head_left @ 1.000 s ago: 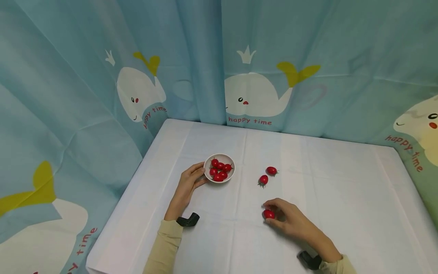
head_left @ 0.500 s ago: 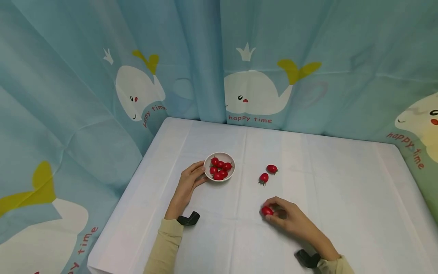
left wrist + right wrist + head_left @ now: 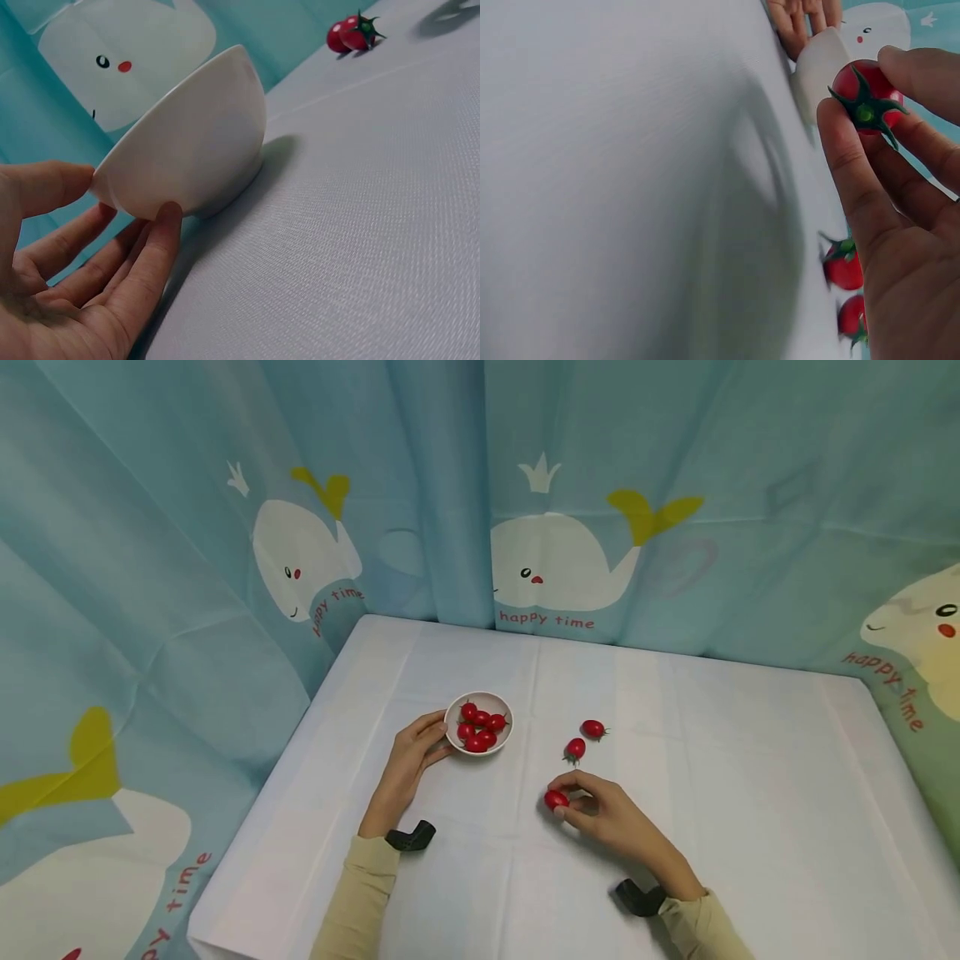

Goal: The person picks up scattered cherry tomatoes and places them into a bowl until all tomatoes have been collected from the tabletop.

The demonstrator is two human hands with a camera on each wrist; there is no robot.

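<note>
In the head view, a white bowl point(image 3: 480, 752) with several red cherry tomatoes point(image 3: 476, 744) stands left of the table's middle. My left hand point(image 3: 407, 760) holds it from the left side; in the left wrist view the fingertips point(image 3: 169, 213) touch its outer wall and rim. My right hand point(image 3: 606, 814) pinches one cherry tomato point(image 3: 870, 94) between thumb and fingers, its green calyx facing the right wrist camera. In the head view, that hand is right of the bowl and nearer to me. Beyond it lie two loose cherry tomatoes point(image 3: 575, 749), close together.
A white cloth covers the table point(image 3: 712, 793). Blue curtains point(image 3: 420, 485) with printed whales hang along its back and left edges. Black wrist devices point(image 3: 411, 836) are worn on both forearms.
My right hand has lifted the cherry tomato and moved left and away from me, nearer the bowl. The left hand, bowl and two loose tomatoes have stayed in place.
</note>
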